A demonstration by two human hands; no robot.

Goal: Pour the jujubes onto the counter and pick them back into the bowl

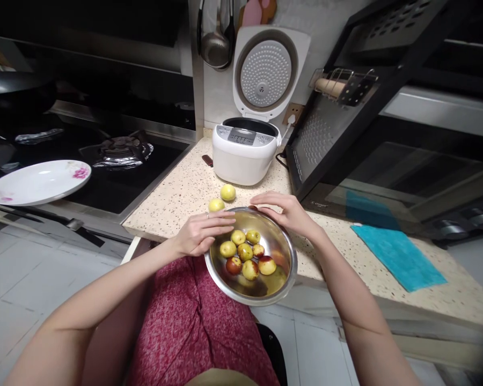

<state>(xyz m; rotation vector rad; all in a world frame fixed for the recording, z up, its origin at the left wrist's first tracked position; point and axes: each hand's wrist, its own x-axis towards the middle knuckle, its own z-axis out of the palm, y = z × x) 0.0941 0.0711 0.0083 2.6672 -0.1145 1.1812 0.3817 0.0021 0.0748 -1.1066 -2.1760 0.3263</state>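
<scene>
Stainless steel bowl [280,242] sits at the near edge of the speckled bench [177,198], much of it hanging out past that edge above the person's lap, with small green, yellow and red fruits, likely jujubes [245,251], and what looks like some water pooled in its bottom. Left hand [197,233] lies on the near-left rim, fingers straight and pressed together; its thumb is hidden, so I cannot tell whether that grip clamps the rim. Right hand [290,213] rests flat on the far rim, its grip slightly spread and closed on nothing. Two loose fruits [227,192] lie just beyond the bowl, and behind them stands a white rice cooker [243,155] with its lid up. A blue cloth [396,254] lies well apart toward the right end. Since so much of the bowl overhangs, a downward press on the near rim could tip it and spill fruit and water onto the lap; a nudge could also set the loose fruits rolling. Lettering on the cooker's panel and on the dark appliance front [324,203] is too small to read.
</scene>
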